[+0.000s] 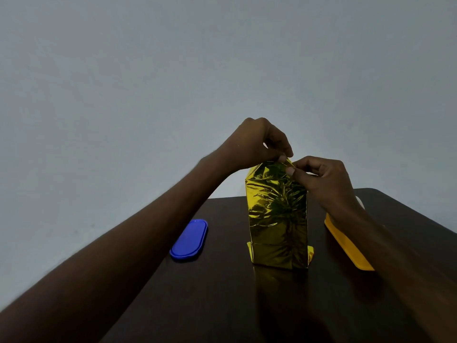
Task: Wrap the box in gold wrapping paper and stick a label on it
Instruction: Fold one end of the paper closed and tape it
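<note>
Both hands [259, 142] [324, 179] pinch unlabelled gold-wrapped box [278, 216] top

1 wrapped box [278, 216], 1 blue lid [189, 240], 2 hands.

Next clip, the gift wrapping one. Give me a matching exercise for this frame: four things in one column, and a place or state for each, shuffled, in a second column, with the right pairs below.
Things
1. wrapped box
2. blue lid
3. yellow container
4. left hand

Places or states
A. lies flat on the table, to the left of the box
B. pinches the gold paper at the top of the box
C. stands upright in the middle of the table
D. sits to the right of the box, partly hidden by the right arm

Pairs: 1-C, 2-A, 3-D, 4-B
</note>
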A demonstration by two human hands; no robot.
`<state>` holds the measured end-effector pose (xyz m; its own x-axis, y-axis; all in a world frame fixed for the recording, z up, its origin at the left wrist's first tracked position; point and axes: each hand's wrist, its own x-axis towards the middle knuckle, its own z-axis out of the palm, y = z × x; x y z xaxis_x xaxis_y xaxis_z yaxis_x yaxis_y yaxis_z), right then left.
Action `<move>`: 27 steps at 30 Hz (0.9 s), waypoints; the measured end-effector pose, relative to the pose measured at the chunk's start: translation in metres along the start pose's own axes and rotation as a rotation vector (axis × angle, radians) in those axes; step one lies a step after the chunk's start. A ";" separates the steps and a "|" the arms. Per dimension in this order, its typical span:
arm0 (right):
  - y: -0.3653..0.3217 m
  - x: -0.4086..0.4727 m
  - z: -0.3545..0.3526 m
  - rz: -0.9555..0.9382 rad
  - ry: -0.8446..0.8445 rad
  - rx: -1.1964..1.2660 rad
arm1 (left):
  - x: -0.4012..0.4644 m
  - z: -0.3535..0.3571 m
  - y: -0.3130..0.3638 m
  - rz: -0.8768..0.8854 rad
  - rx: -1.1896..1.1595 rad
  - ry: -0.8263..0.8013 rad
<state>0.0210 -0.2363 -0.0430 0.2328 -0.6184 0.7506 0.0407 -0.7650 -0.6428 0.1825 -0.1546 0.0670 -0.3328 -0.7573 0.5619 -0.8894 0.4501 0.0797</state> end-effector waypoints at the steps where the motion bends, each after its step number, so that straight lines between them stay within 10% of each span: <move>1: 0.000 0.000 0.000 -0.005 -0.004 0.000 | 0.001 0.000 -0.001 -0.008 0.003 -0.006; 27: -0.001 -0.001 -0.011 0.006 -0.030 -0.090 | 0.028 -0.004 -0.015 -0.130 0.021 -0.161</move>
<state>0.0097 -0.2375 -0.0413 0.2622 -0.6185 0.7407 -0.0476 -0.7749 -0.6303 0.1885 -0.1804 0.0850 -0.2587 -0.8749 0.4093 -0.9341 0.3346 0.1248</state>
